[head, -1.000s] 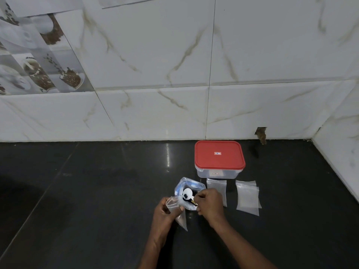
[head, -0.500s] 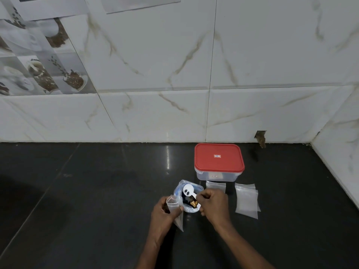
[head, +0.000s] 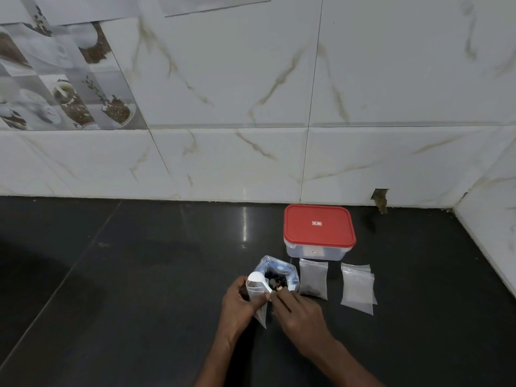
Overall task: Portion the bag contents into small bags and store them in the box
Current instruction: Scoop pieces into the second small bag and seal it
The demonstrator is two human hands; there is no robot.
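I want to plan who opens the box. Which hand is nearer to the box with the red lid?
Right. The right hand is in front of the box, holding the scoop; the left hand is farther to the left, holding a small bag.

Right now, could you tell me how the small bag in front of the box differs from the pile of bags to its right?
The single bag holds dark contents; the pile looks empty. The single bag is one layer; the pile is overlapping bags with offset edges. Both are clear plastic, flat on the counter.
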